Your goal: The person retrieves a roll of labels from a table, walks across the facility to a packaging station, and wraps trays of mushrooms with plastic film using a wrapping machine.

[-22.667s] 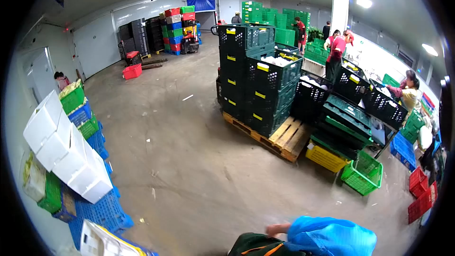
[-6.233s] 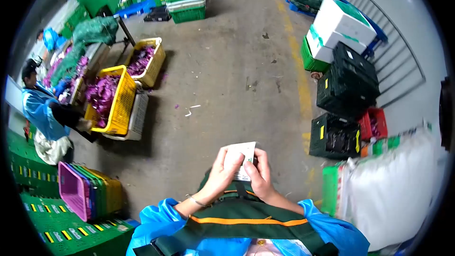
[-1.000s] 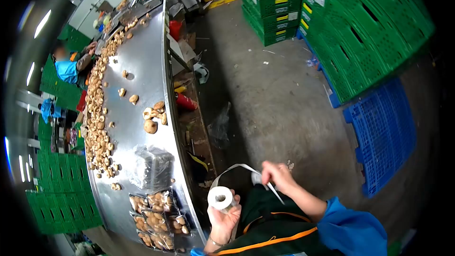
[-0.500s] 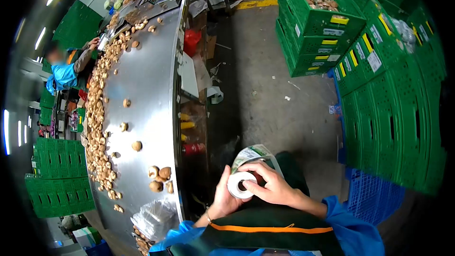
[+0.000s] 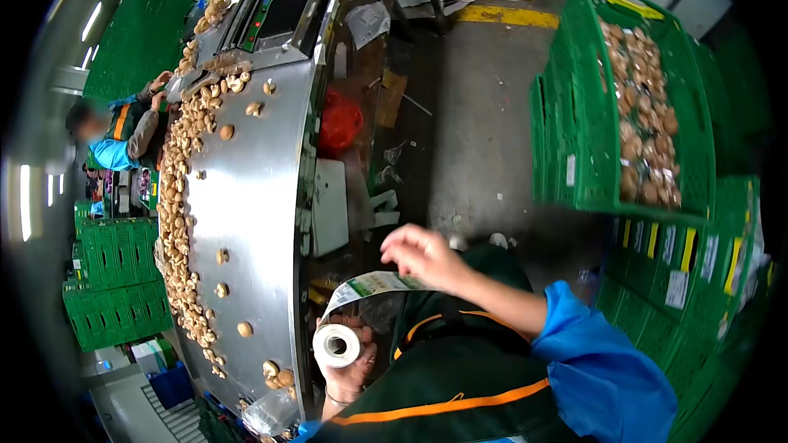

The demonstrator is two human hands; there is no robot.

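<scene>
My left hand [image 5: 350,361] is wrapped round a roll of labels [image 5: 336,345] at the right edge of the steel table [image 5: 246,148]. A printed strip [image 5: 373,285] comes off the roll and arches toward my right hand [image 5: 420,253]. That hand is above the strip's far end, with its fingers curled; whether they grip anything is hidden. Loose mushrooms [image 5: 176,230] lie in a long heap along the table's far side, with a few scattered nearer. Clear plastic packaging [image 5: 271,413] sits at the table's near end.
A green crate [image 5: 584,107] holding packed mushrooms [image 5: 644,115] tops a stack on the right. More green crates [image 5: 657,279] stand below it. Across the table is a co-worker [image 5: 123,135]. A red bag [image 5: 339,121] is under the table, and a machine [image 5: 283,12] stands at its top end.
My right hand has left the roll and moved up, and the strip now stretches between the hands. My left hand with the roll is farther left. The view has moved nearer the machine and filled crate.
</scene>
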